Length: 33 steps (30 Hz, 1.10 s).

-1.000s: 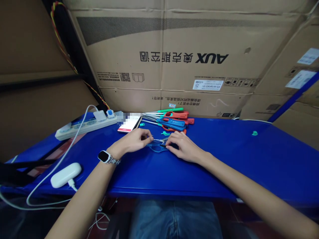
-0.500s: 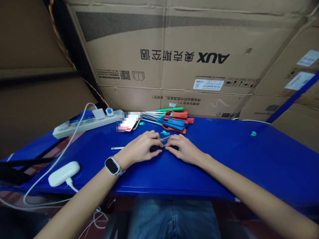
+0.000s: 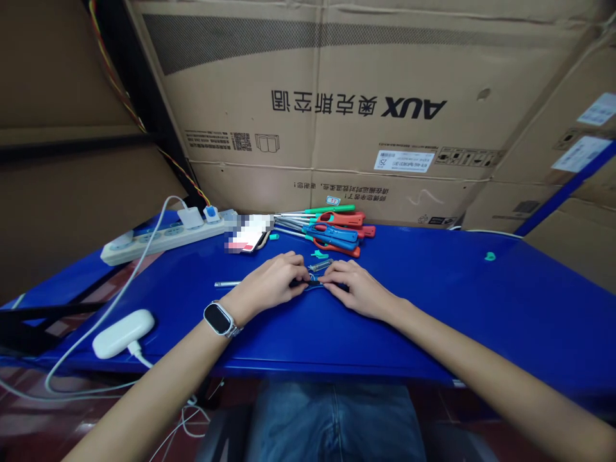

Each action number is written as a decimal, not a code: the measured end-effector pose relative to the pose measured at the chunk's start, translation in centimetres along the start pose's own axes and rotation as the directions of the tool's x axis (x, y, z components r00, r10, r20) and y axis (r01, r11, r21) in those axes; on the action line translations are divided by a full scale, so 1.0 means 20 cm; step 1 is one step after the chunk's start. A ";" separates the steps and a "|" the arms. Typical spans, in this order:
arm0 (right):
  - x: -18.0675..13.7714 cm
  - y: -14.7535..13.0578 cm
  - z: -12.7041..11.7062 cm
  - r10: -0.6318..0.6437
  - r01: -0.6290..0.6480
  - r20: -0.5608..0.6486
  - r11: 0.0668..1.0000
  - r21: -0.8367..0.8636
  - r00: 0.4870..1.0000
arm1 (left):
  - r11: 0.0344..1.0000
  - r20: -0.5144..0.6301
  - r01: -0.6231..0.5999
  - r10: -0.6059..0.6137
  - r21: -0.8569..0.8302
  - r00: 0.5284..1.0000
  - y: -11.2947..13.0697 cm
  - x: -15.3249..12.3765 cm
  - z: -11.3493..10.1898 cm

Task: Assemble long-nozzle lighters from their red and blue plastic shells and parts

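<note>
A small black part [image 3: 314, 282] with thin wires beside it spans the gap between my two hands, low over the blue table. My left hand [image 3: 275, 280], closed with bent fingers, grips one end. At the other end, my right hand [image 3: 357, 287] pinches with thumb and fingertips. The fingers hide most of the part. Just beyond them lies a clear tube-like piece [image 3: 321, 265], and past that a small green trigger-shaped piece [image 3: 319, 255]. From under my left hand a thin metal tube [image 3: 227, 284] points leftward.
Long-necked lighters [image 3: 337, 236] lie piled at the back. A phone [image 3: 250, 232] and a green cap [image 3: 274, 237] are near them. A power strip [image 3: 144, 247] and a white device [image 3: 124, 333] with cable sit left. A green piece [image 3: 489, 256] lies right; cardboard [image 3: 240, 186] stands behind.
The left fingers have drawn in slightly, and less of the dark part shows by them. More of the black middle, a thin wire loop and the clear piece now show between my hands.
</note>
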State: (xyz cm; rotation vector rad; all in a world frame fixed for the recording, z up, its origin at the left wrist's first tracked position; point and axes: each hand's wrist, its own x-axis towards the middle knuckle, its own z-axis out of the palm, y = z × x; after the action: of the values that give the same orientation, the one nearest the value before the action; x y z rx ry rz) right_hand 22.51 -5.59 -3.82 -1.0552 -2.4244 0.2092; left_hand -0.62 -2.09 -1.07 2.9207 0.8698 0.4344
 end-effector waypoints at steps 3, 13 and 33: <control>0.00 0.00 0.00 -0.012 0.012 -0.001 1.000 -0.014 1.000 | 1.000 0.010 -0.002 0.002 -0.004 1.000 0.00 0.00 0.00; -0.02 -0.02 -0.01 -0.116 0.126 0.057 0.965 -0.228 0.992 | 0.999 0.027 -0.036 0.036 -0.024 0.999 -0.01 -0.02 0.01; 0.16 0.05 -0.10 0.065 -0.053 0.093 0.991 -0.125 0.994 | 0.990 0.029 -0.140 0.141 -0.003 0.990 0.03 0.00 0.05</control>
State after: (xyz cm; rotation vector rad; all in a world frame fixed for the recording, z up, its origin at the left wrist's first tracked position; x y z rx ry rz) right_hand 22.35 -2.63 -1.17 -1.1972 -2.5217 0.1354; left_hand -0.02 -2.55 -1.89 2.9911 0.6625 0.3993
